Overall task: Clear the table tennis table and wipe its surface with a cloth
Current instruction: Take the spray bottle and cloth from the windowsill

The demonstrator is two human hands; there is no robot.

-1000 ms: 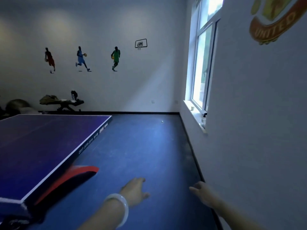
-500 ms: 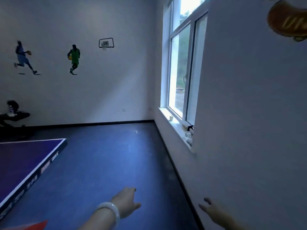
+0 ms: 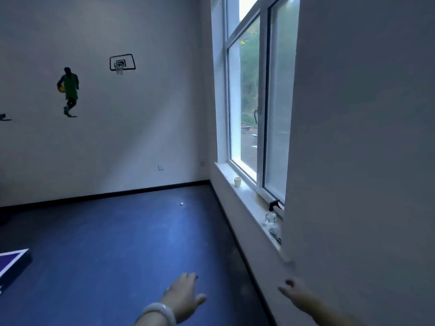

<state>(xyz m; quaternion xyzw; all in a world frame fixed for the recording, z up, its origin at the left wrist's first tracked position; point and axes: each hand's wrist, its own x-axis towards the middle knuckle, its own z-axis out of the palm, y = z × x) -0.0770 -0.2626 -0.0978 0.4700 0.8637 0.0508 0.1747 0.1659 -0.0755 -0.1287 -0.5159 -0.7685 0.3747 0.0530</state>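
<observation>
One blue floor (image 3: 113, 250) takes up most of the lower view, bounded by two white walls that meet at a corner. One window (image 3: 249, 102) with two glazed panes is set in the right-hand wall, above one white sill (image 3: 247, 191). One corner of the table tennis desk (image 3: 14, 261), purple with a white edge line, shows at the left margin; the rest of it lies outside the view. Two hands are extended low in the frame over the floor, well apart from the desk. The left hand (image 3: 184, 297), one pale bangle (image 3: 157, 312) on its wrist, has a slack grip with fingers straight, holding nothing. The right hand (image 3: 294, 294), near the wall below the sill, has fingers relaxed and also holds nothing. Two wall stickers are fully visible: one basketball player (image 3: 68, 90) and one hoop (image 3: 122, 62). On the sill stand one spray bottle (image 3: 271, 214) and one small cup (image 3: 237, 181), well apart. One white ball (image 3: 181, 204) lies on the floor near the far corner.
</observation>
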